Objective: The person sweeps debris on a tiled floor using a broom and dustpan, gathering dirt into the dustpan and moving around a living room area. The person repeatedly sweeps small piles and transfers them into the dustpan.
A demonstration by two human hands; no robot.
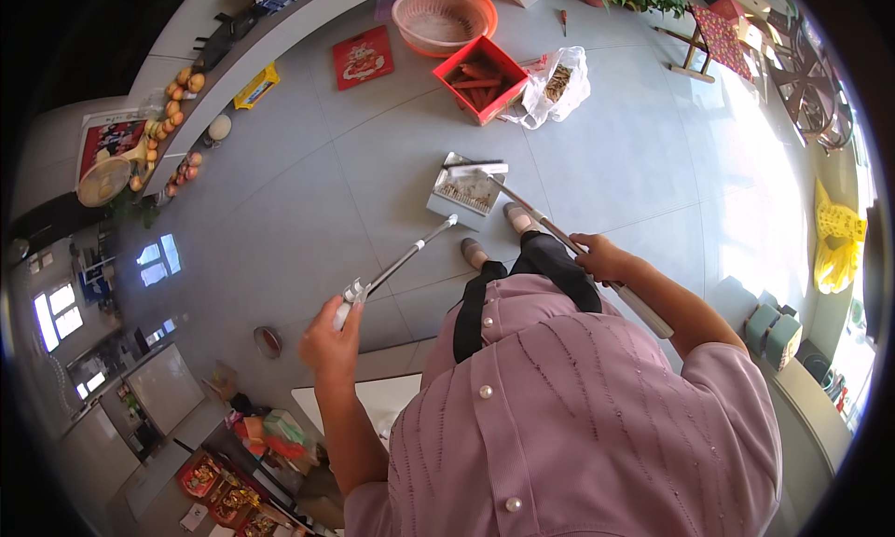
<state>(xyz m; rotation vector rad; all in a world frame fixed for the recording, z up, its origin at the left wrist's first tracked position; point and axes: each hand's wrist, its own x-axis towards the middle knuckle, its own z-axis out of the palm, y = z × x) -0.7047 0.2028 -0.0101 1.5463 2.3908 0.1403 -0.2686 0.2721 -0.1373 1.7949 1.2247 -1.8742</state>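
My left hand (332, 340) grips the white upper end of a dustpan's metal handle (405, 261). The handle slants down to a grey-white dustpan (458, 198) on the floor in front of my feet, with light-coloured debris inside it. Around the metal pole of a broom (535, 214) my right hand (603, 259) is closed, and the pole's thick grey end runs back under my forearm. The broom head (479, 168), pale with dark bristles, lies over the far part of the dustpan.
Ahead stand a red box (482, 82) of long reddish-orange items, a white plastic bag (549, 86) and stacked plastic basins (444, 19). A red square board (363, 56) and a screwdriver (563, 23) lie on the tiles. A folding stool (710, 44) stands right; a counter with fruit (173, 110) runs left.
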